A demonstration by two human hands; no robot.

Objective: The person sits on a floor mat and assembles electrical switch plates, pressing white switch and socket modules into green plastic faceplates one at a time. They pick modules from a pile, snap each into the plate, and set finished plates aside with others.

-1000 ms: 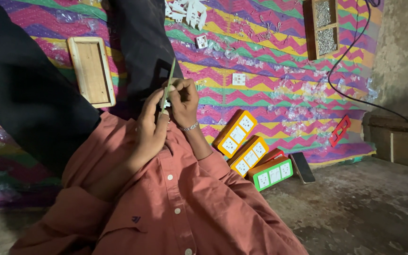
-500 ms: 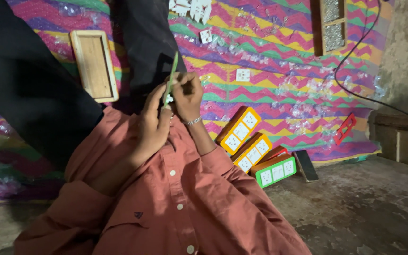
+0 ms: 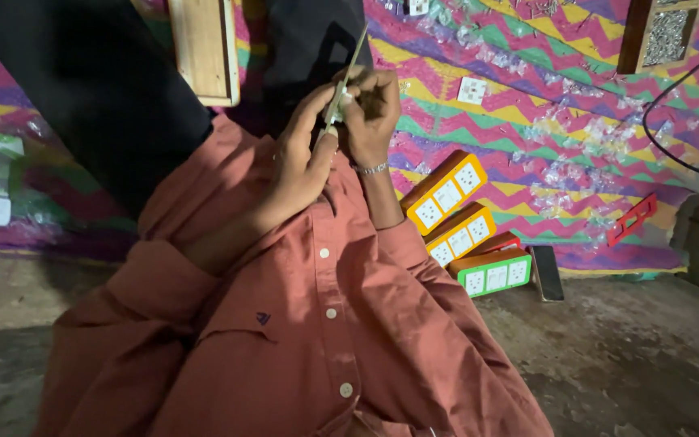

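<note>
Holding: a thin pale strip-like tool [image 3: 348, 69], pinched in the left hand [image 3: 305, 158] and standing up toward 12 o'clock from the fingers.
Left hand: fingers closed around the lower end of the tool, thumb pressed alongside it.
Right hand [image 3: 372, 105]: curled tight at 1 o'clock of the left, fingertips closed on a small white part [image 3: 341, 95] that meets the tool; what the part is cannot be told.
Where the work sits: raised in front of the chest, above the salmon-red shirt [image 3: 317, 324], both hands touching.
Wrist: a thin metal bracelet [image 3: 371, 169] at 6 o'clock of the right hand.
Risk, slip: my judgement is that the tool could skid off the small part, because the grip on it is only fingertips and nothing braces the hands from below.
Risk, drop: if dropped, the white part would likely fall into the shirt folds or onto the dim floor [image 3: 624, 364].
Count, socket boards: four at 4 o'clock of the hands, two orange [image 3: 445, 194], one red mostly hidden, one green [image 3: 495, 273].
Count, loose sockets: one white socket [image 3: 472, 90] on the zigzag mat [image 3: 544, 97] at 2 o'clock.
Count, wooden frames: one [image 3: 202, 48] at 10 o'clock, one [image 3: 658, 32] at 2 o'clock.
Count, cables: one black cable [image 3: 673, 154] at 3 o'clock.
</note>
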